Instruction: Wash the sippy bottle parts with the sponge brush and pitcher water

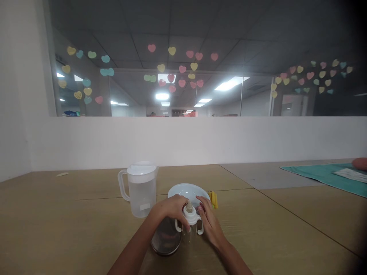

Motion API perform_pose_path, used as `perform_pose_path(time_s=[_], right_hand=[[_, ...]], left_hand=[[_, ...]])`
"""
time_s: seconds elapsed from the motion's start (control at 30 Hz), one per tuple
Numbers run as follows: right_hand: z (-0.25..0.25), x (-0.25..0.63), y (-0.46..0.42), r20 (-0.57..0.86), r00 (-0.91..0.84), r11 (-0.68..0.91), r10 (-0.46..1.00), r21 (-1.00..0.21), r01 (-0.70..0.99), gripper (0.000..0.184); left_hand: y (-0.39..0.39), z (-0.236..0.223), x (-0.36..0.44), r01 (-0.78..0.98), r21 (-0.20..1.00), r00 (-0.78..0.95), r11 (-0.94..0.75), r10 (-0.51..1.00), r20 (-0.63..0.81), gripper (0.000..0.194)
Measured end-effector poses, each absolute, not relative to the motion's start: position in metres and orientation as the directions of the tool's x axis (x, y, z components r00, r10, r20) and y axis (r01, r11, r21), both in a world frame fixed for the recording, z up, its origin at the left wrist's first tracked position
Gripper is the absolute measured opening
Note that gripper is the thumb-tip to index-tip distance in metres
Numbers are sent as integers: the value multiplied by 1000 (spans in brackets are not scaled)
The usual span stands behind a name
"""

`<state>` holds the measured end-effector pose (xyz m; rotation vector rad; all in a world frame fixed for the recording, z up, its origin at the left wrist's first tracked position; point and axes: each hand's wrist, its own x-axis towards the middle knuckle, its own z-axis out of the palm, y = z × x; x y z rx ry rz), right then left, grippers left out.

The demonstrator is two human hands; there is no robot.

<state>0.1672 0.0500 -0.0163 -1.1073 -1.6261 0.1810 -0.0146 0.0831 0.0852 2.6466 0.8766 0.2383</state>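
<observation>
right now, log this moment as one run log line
left hand: around bottle top | right hand: open beside bottle | bottle: upright, nipple fitted | bowl: behind bottle | pitcher: left of bowl

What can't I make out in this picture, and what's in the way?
All in the head view:
Left hand: some fingers, hidden by the hand itself and the bottle.
Dark round-edged object: its far part, covered by the left hand and forearm.
Bowl: its near rim, behind the hands and bottle.
Yellow thing: partly behind the right hand.
White label on the pitcher: any writing, too small.
Pinkish object: cut off by the right edge.
</observation>
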Motion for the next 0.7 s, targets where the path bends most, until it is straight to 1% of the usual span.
perform_pose_path(time_s=[0.1, 0.17, 0.43, 0.5, 0.6, 0.7], right_hand=[[-14, 165, 45, 650, 18, 519, 760, -624, 584, 39], [-13, 165, 44, 642, -4, 510, 766, -605, 612, 40], [-13, 169, 44, 712, -124, 560, 691, -419, 715, 39], [-13, 169, 42, 727, -142, 580, 671, -396, 712, 40], [-15, 167, 40, 736, -177, 612, 653, -375, 696, 47], [-16, 163, 39, 737, -191, 617, 649, -363, 698, 54]], left_hand=[[83, 86, -15, 545, 374, 799, -751, 600, 41, 40], [83, 85, -15, 538, 371, 803, -757, 594, 47, 39], [85, 84, -14, 555, 338, 798, -760, 601, 42, 44], [84, 84, -14, 526, 368, 812, -766, 582, 51, 45], [82, 85, -13, 465, 420, 843, -779, 535, 57, 47], [79, 90, -13, 442, 439, 862, -782, 506, 35, 52]])
